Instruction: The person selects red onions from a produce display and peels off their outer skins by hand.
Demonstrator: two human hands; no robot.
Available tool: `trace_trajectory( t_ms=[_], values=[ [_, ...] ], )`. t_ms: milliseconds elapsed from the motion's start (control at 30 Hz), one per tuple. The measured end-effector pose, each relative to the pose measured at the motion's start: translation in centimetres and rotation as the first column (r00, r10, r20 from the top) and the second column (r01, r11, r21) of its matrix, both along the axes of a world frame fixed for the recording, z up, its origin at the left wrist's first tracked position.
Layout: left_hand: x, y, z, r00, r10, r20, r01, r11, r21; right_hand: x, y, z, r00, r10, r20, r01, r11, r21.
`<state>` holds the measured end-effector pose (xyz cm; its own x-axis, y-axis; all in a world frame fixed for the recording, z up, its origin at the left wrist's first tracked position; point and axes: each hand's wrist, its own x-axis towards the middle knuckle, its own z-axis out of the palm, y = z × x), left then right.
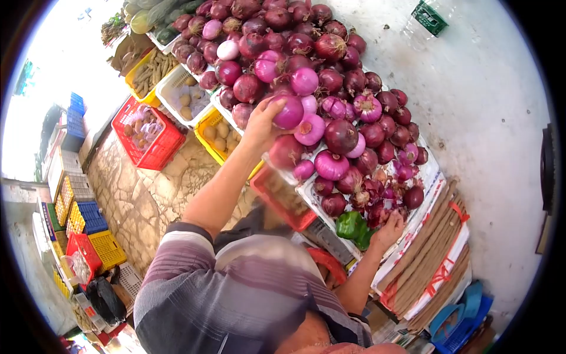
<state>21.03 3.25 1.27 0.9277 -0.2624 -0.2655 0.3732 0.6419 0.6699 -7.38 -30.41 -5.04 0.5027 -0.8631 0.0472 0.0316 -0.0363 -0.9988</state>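
My left hand [263, 125] is closed around a smooth, bright purple red onion [288, 112], held over the left side of a large heap of red onions [341, 137]. Several onions near it are shiny and pale pink-purple, while others keep dark dry skin. At the near right end of the heap, my right hand [389, 231] has its fingers curled together beside loose onion skins [377, 197]; what they pinch, if anything, is hidden. A green bell pepper [351, 226] lies just left of that hand.
Long brown roots [425, 259] lie bundled with red tape at the right. Left of the onions stand a yellow crate [207, 131] of potatoes, a white crate [171, 97] and a red crate [159, 147]. A plastic bottle [428, 19] lies on the white surface behind.
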Motion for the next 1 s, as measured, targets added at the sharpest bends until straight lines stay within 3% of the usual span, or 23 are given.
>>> trace_trajectory(
  t_ms=[133,167,267,333,367,433,467,500,533,567,600,633,700,800,900,933,1000],
  values=[
    [1.3,-2.1,-0.1,0.992,-0.032,0.126,0.017,0.993,0.120,0.9,0.7,-0.6,0.999,-0.006,-0.043,0.009,0.997,0.073],
    [2.7,-3.7,-1.8,0.949,0.024,0.313,-0.068,0.989,0.132,1.2,0.9,-0.7,0.999,-0.002,-0.037,0.005,0.996,0.084],
    [4.5,-6.8,-0.6,0.843,-0.078,0.532,-0.123,0.935,0.333,2.0,1.6,-0.1,0.999,0.023,-0.032,-0.020,0.997,0.078],
    [3.5,-6.8,2.9,0.907,-0.300,0.296,0.070,0.801,0.595,1.8,1.8,0.8,0.994,0.039,-0.103,-0.039,0.999,-0.003],
    [3.7,-7.4,2.9,0.877,-0.339,0.339,0.029,0.744,0.668,1.8,2.0,0.9,0.999,0.034,-0.016,-0.034,0.999,-0.007],
    [4.3,-8.4,1.8,0.759,-0.357,0.545,-0.212,0.656,0.724,1.3,1.4,0.9,1.000,0.025,-0.011,-0.026,0.999,-0.024],
    [4.7,-8.8,0.4,0.635,-0.346,0.690,-0.385,0.632,0.672,0.5,1.3,0.7,1.000,0.003,-0.014,-0.004,1.000,-0.030],
    [4.8,-8.5,0.6,0.607,-0.375,0.701,-0.434,0.582,0.688,-0.2,0.8,0.5,0.990,-0.078,-0.117,0.064,0.991,-0.119],
    [4.4,-8.2,1.0,0.662,-0.345,0.665,-0.418,0.566,0.710,-0.8,0.3,1.6,0.945,-0.114,-0.306,0.038,0.969,-0.244],
    [4.1,-7.8,1.5,0.714,-0.312,0.626,-0.400,0.552,0.731,-1.4,-1.4,0.1,0.955,-0.136,-0.265,0.038,0.937,-0.346],
    [5.5,-7.4,-0.8,0.549,-0.282,0.787,-0.629,0.481,0.611,-1.0,-0.9,2.5,0.931,-0.152,-0.331,0.036,0.942,-0.332],
    [6.0,-6.8,-1.5,0.571,-0.276,0.773,-0.641,0.438,0.630,-1.4,-2.4,1.7,0.933,-0.131,-0.334,0.041,0.964,-0.264],
    [5.9,-5.9,-1.4,0.634,-0.292,0.716,-0.620,0.360,0.697,-1.5,-4.4,1.2,0.905,-0.148,-0.400,0.008,0.943,-0.333],
    [4.8,-5.1,-1.1,0.672,-0.255,0.695,-0.574,0.413,0.707,-1.4,-7.6,-1.7,0.825,-0.117,-0.553,-0.151,0.897,-0.415],
    [0.5,-4.7,2.3,0.684,-0.101,0.722,-0.551,0.578,0.603,-1.7,-8.5,-2.5,0.750,-0.173,-0.638,-0.276,0.795,-0.540],
    [-1.5,-4.6,3.6,0.689,-0.119,0.715,-0.524,0.600,0.605,-1.9,-8.8,-2.4,0.737,-0.212,-0.642,-0.302,0.746,-0.593],
    [-5.3,-4.8,3.8,0.689,-0.202,0.696,-0.378,0.720,0.582,-2.4,-10.7,-4.5,0.742,-0.198,-0.640,-0.272,0.784,-0.559]
  ],
)
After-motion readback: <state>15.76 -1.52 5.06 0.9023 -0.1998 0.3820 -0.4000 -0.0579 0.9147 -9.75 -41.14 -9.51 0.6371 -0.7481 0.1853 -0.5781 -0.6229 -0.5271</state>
